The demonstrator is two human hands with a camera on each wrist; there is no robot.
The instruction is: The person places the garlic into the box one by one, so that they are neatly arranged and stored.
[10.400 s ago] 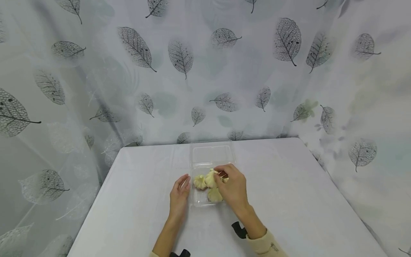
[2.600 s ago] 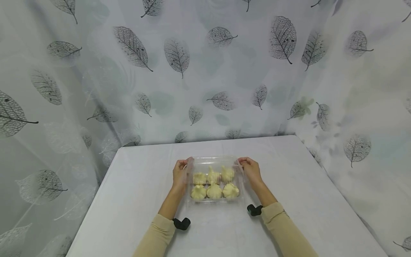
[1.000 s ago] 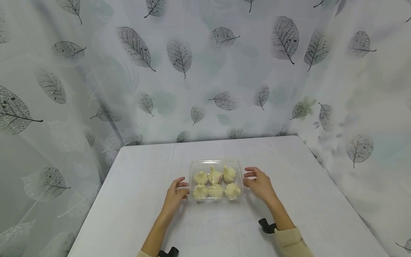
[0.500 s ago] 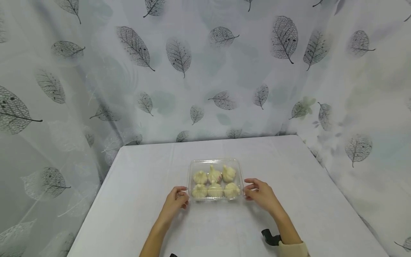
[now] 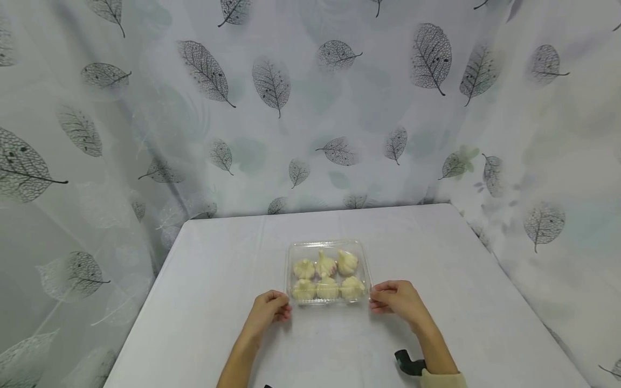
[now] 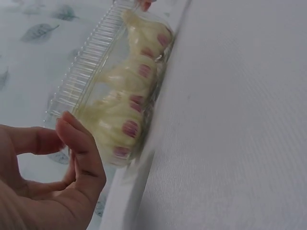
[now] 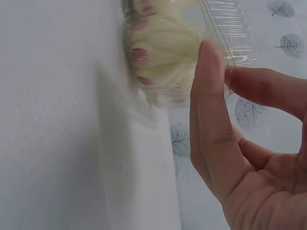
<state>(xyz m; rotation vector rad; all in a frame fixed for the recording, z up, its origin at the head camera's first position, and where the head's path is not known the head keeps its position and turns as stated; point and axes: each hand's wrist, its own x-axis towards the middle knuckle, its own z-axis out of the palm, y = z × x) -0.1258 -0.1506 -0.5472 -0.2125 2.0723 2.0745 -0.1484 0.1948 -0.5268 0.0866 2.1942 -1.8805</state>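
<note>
A clear plastic clamshell box (image 5: 328, 246) with its lid down stands near the middle of the table. Through the lid show several garlic bulbs (image 5: 327, 265) in two rows; purple streaks mark the bulbs (image 6: 120, 117) in the left wrist view. My left hand (image 5: 268, 312) is at the near left corner, where thumb and forefinger pinch the ridged rim (image 6: 88, 67). At the near right corner my right hand (image 5: 399, 303) pinches the rim between thumb and forefinger (image 7: 264, 88). The box's underside is hidden from the head view.
A white cloth covers the table (image 5: 213, 264). Behind and at the sides hangs a pale curtain (image 5: 310, 108) with a leaf print. A black wrist mount (image 5: 409, 364) sits by the right sleeve (image 5: 442, 379).
Earlier the lid stood open and my right hand held a garlic bulb over the box. Both hands then swung the lid down, and lately slid along the sides to the near corners.
</note>
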